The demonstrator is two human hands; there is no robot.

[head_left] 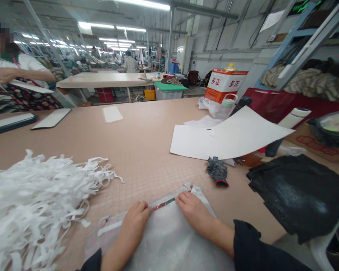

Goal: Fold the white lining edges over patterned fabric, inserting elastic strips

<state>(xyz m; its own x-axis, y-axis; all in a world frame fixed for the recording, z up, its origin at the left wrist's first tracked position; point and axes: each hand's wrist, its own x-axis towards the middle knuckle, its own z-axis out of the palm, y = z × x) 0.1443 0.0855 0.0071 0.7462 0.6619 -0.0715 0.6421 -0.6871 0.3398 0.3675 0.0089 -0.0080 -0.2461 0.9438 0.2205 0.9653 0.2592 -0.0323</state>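
Observation:
A translucent plastic bag (175, 241) lies at the front edge of the table, with a narrow red and green strip (164, 204) showing along its far edge. My left hand (138, 216) is closed on that edge at the strip's left end. At the strip's right end my right hand (193, 210) also grips the edge, its fingers bent over the plastic. A white band and pinkish plastic show left of my left hand. What lies inside the bag is hard to make out.
White strips (39, 203) are heaped at left. A white sheet (214, 139), a dark glove (218, 173) and black sheets (302, 195) lie at right. Behind stand an orange-white container (224, 84) and a bottle (295, 117). A person (25, 75) stands at the far left.

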